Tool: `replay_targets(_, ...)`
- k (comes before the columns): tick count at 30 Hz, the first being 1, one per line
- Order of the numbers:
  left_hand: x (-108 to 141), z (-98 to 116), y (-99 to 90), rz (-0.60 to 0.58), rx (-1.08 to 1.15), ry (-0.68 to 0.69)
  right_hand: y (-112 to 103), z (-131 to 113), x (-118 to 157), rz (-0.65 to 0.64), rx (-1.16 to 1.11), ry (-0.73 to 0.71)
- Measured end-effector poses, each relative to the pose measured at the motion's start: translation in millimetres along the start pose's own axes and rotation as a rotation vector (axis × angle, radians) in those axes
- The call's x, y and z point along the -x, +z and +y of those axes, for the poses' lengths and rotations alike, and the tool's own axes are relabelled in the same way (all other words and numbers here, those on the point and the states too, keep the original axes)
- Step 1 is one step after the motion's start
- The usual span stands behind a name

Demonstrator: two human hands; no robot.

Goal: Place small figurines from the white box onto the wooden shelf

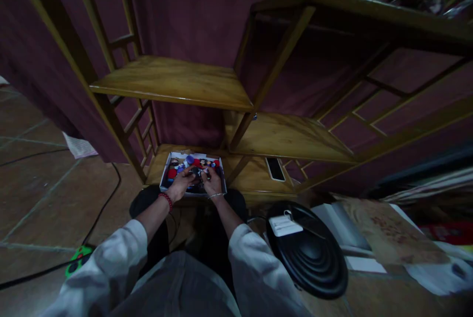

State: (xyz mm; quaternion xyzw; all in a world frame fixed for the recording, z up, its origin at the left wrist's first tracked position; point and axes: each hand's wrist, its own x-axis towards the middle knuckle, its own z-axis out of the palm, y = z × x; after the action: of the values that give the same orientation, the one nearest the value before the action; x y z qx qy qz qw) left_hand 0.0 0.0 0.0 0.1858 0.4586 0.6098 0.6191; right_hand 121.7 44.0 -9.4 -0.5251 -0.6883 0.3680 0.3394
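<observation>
A shallow white box (163,179) sits on the lowest wooden shelf, holding several small toy figures in red, blue and purple. Above its middle, my left hand (179,184) has its fingers closed around a small dark-topped figurine (195,172). My right hand (212,182) meets it from the other side, its thumb and fingers closed on the same figurine's lighter part. The figurine's details are too small and dim to make out. A red figure (172,174) lies left of my left hand, and a purple round piece (189,159) is just beyond my fingers.
A phone (275,169) lies on the shelf to the right. Wooden shelves (177,79) overhang the box. A black ribbed round stool (314,253) bearing a white case (285,225) stands at my right, beside cardboard (391,228). Cables and a green object (78,260) lie on the floor at left.
</observation>
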Motion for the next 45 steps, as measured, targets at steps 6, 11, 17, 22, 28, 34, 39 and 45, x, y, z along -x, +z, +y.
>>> replay_targets(6, 2, 2, -0.1, -0.013, 0.008, -0.001, -1, 0, 1, 0.007, 0.018, 0.002)
replay_targets(11, 4, 3, 1.0, -0.019, 0.01, -0.005, -1, 0, 2, 0.013, 0.017, 0.019)
replay_targets(17, 3, 1, 0.4, -0.021, 0.002, -0.005, -2, -3, 3, 0.029, -0.027, 0.015)
replay_targets(22, 3, 2, 0.6, -0.023, 0.0, -0.009, -1, -1, 3, 0.025, -0.046, 0.034)
replay_targets(28, 4, 3, 1.6, -0.007, -0.007, -0.026, 2, 3, 3, 0.039, -0.093, 0.023)
replay_targets(34, 3, 1, 1.2, -0.022, -0.008, -0.026, 3, 8, 2, 0.045, -0.09, -0.012)
replay_targets(39, -1, -4, -1.4, -0.002, -0.006, -0.014, 5, 13, 0, 0.07, -0.106, -0.084)
replay_targets(45, 3, -3, -2.0, 0.015, 0.017, -0.017, 7, 13, -1, 0.052, -0.113, -0.145)
